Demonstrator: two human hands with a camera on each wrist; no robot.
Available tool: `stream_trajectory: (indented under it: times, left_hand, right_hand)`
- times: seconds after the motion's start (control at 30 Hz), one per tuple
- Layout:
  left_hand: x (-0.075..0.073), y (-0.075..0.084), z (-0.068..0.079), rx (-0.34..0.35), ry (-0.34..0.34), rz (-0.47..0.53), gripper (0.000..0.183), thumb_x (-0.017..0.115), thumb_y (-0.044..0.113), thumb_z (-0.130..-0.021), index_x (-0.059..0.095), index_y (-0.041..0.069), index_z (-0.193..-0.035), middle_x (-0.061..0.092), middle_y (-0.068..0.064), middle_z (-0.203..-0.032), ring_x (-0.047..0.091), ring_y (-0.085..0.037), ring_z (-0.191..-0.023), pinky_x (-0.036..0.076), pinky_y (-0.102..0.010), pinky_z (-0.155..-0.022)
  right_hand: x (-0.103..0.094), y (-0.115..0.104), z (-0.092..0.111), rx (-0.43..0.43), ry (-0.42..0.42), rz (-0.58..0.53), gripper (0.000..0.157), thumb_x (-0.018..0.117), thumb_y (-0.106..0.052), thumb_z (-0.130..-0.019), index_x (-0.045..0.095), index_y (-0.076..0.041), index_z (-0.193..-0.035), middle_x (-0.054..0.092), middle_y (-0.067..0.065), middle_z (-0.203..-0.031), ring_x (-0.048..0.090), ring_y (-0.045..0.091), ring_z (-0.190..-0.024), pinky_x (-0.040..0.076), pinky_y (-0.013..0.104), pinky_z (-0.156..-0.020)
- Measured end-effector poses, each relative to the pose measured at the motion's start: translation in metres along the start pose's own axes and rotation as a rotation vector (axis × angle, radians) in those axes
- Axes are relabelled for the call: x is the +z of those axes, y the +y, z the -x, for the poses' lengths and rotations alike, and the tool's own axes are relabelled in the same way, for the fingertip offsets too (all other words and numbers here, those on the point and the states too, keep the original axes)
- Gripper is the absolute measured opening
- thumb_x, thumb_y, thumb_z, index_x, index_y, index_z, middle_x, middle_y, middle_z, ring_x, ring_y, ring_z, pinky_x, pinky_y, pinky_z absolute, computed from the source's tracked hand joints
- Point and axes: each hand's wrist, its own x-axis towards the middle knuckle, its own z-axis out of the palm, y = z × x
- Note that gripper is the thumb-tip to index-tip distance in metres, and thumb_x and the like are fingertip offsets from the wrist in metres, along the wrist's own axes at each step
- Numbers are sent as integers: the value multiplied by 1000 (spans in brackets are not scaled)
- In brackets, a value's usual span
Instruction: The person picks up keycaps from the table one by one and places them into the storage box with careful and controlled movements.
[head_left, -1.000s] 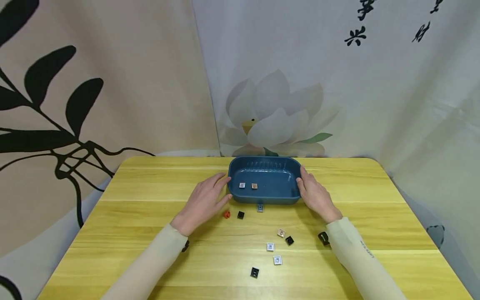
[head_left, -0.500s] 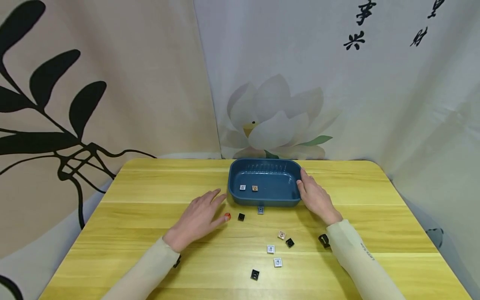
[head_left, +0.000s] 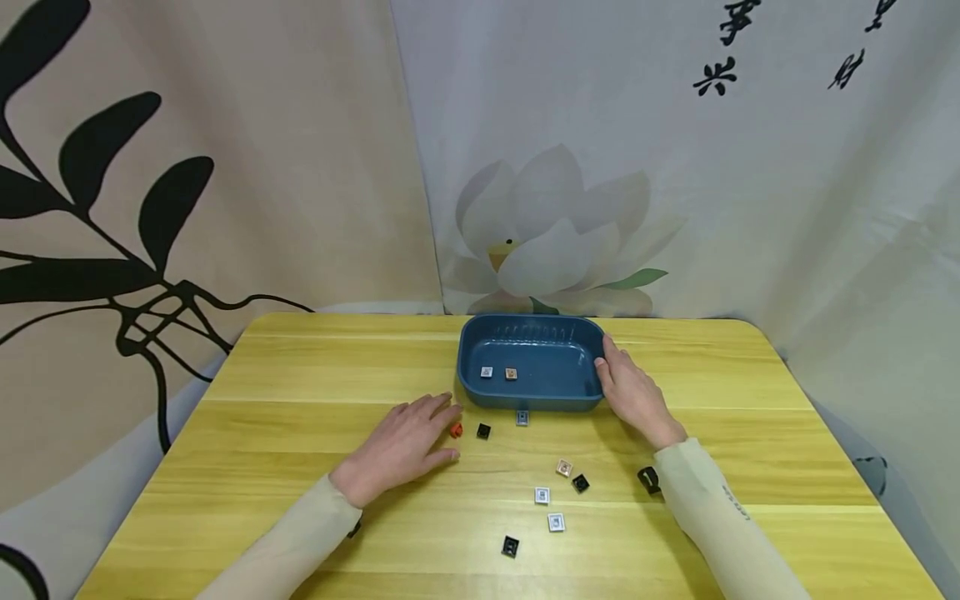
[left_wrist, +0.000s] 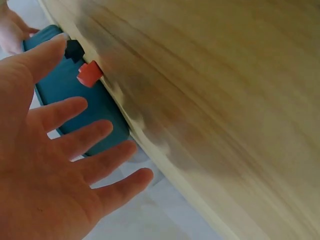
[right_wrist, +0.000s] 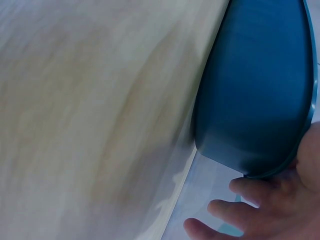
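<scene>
A blue rectangular dish (head_left: pixel 558 392) stands near the table's back edge, with a small white square piece (head_left: pixel 487 372) and a tan one (head_left: pixel 511 374) inside. My right hand (head_left: pixel 640 400) holds its right end, thumb at the rim and fingers along the outside; in the right wrist view the other fingers (right_wrist: pixel 235 212) extend below the dish. My left hand (head_left: pixel 397 450) is spread low over the table, left of the dish. A small red notched piece (head_left: pixel 456 430) sits beside its fingertips, with a black piece (head_left: pixel 483 431) just to the right. The left palm holds nothing.
A grey-blue square piece (head_left: pixel 522 417) lies against the dish's front. Several more small white, tan and black pieces, such as this white piece (head_left: pixel 556 522), are scattered over the front middle of the wooden table (head_left: pixel 675 550). A printed curtain (head_left: pixel 337 167) hangs behind.
My left hand has left the dish's left end and moved toward me, down beside the red piece; its thumb has shifted from over that piece. The right hand stays at the dish.
</scene>
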Motion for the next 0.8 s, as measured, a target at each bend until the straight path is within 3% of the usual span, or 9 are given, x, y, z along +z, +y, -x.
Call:
stream_trajectory:
  times: [0.43,0.6,0.8]
  left_hand:
    - [5,6,-11,164,30,-93,31,74,22,-98,72,15,-128,68,-6,-132,66,-26,-117,53,-47,-98]
    - [4,7,-14,186,71,-105,20,77,14,-94,78,14,-114,72,-3,-113,69,-20,-98,58,-39,-86]
    - [4,8,-15,185,70,-96,9,77,7,-93,80,13,-101,70,-1,-97,65,-13,-81,57,-32,-75]
  right_hand:
    - [2,1,1,6,3,-8,60,31,-28,-114,15,2,-164,23,28,-165,23,50,-151,26,67,-116]
    - [1,1,1,-4,6,-10,60,31,-27,-114,15,2,-164,23,28,-166,23,50,-151,26,66,-117]
    - [1,1,0,-9,7,-14,60,32,-28,-114,15,1,-164,22,25,-167,23,49,-151,25,65,-118]
